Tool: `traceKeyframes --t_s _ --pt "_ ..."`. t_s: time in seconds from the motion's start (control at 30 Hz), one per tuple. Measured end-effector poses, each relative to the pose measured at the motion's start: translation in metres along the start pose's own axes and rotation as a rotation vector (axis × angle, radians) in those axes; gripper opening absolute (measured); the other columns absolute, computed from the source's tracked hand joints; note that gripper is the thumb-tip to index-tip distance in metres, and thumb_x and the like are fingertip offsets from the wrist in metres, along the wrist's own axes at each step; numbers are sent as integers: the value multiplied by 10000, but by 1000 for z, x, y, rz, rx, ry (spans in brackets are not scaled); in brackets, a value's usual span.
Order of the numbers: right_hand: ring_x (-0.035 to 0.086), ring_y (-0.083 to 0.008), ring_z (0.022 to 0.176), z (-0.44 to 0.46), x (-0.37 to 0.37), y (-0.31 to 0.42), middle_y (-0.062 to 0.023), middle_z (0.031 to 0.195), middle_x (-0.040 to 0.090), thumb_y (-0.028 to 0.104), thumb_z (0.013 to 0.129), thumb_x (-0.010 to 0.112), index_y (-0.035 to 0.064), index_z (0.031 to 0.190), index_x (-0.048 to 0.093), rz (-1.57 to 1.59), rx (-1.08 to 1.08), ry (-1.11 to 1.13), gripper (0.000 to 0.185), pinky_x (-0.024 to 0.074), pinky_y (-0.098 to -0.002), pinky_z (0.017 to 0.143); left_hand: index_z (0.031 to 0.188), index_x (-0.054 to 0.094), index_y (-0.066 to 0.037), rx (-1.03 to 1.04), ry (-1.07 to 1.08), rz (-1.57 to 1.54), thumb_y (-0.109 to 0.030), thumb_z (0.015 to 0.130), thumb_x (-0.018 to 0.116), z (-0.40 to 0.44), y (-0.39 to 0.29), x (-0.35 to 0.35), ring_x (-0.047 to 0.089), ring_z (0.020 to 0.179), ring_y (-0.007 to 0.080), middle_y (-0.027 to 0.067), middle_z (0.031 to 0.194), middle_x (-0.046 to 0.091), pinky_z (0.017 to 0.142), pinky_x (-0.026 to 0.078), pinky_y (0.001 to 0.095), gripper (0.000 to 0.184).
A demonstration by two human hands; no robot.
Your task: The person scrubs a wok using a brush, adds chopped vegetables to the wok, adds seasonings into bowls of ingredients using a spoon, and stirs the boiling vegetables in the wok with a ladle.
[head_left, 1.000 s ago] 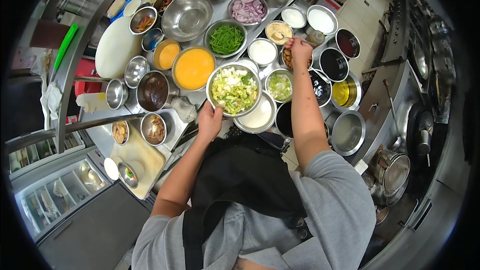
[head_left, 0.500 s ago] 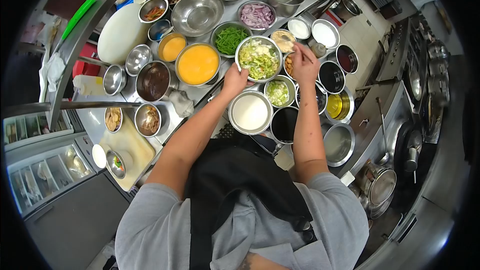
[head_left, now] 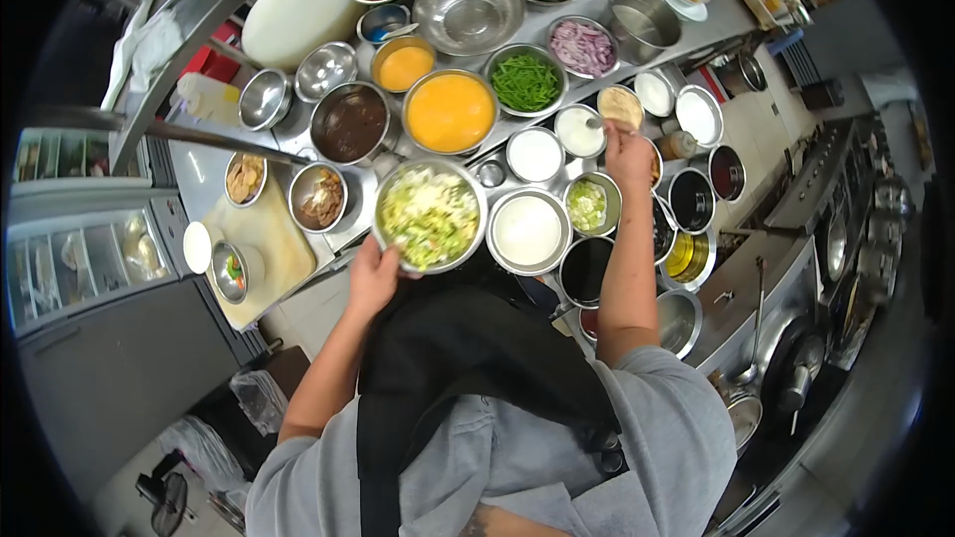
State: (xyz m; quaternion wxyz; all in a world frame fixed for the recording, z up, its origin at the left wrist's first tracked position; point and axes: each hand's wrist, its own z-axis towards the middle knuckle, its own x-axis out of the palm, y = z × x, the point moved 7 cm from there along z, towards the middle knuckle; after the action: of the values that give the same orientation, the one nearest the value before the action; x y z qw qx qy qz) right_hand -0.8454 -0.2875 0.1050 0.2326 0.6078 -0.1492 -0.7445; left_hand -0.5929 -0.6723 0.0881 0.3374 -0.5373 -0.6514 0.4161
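My left hand (head_left: 376, 276) is closed on the rim of a metal bowl (head_left: 431, 216) of chopped pale-green vegetables with white bits, held up in front of my apron. Fingers pinched together, my right hand (head_left: 629, 154) holds a small spoon (head_left: 595, 123), its end over a container of white powder (head_left: 577, 135). Beside that is a second tub of white powder (head_left: 534, 156). A bowl of tan powder (head_left: 621, 107) lies just beyond the right hand. Chopped scallions (head_left: 587, 205) and a pot of creamy white liquid (head_left: 527, 232) sit nearer me.
Bowls of yellow liquid (head_left: 450, 113), dark sauce (head_left: 350, 123), green strips (head_left: 526, 81) and sliced red onion (head_left: 583, 47) stand on the counter. Dark liquids (head_left: 690, 199) and oil (head_left: 686, 257) are at right, near the stove (head_left: 831, 179). A cutting board (head_left: 261, 249) lies left.
The bowl of chopped vegetables has moved left and closer to me, uncovering the white powder containers. My right hand has shifted from the tan powder to the white powder. The view has turned.
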Motion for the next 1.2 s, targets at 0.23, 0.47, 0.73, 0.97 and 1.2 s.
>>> traceKeyframes --t_s 0.23,0.47,0.73,0.97,1.2 --pt "673 -357 786 7 122 -69 -211 877 705 332 943 556 28 1041 720 -76 -10 240 359 510 -449 706 1233 454 86 36 -353 -257 -72 988 425 -83 20 -99 704 828 246 193 1051 657 641 629 329 293" --pt "650 -463 767 19 72 -30 -278 790 677 631 823 643 -50 809 721 -417 112 285 685 498 -519 724 1216 440 96 177 -731 -432 -94 975 422 -136 25 -237 712 777 279 211 1020 664 641 623 360 308" --pt "593 -224 498 -56 56 144 -129 515 598 496 872 674 -49 642 671 -153 -1 550 592 468 -394 562 1053 518 154 304 -975 -337 -74 939 424 -135 34 -466 704 635 270 227 823 679 544 597 337 272" --pt "646 -265 536 -169 118 301 -163 582 637 490 859 678 -26 729 710 -93 -130 741 533 500 -406 595 1029 549 145 253 -939 -408 -111 938 462 -70 89 -573 688 589 260 208 778 671 504 578 333 285" --pt "661 -405 838 -282 176 353 -229 817 680 544 827 656 19 807 741 -78 -189 956 532 533 -459 778 960 604 -24 22 -694 -441 -398 966 575 -51 137 -595 556 516 160 68 656 596 452 445 299 375"
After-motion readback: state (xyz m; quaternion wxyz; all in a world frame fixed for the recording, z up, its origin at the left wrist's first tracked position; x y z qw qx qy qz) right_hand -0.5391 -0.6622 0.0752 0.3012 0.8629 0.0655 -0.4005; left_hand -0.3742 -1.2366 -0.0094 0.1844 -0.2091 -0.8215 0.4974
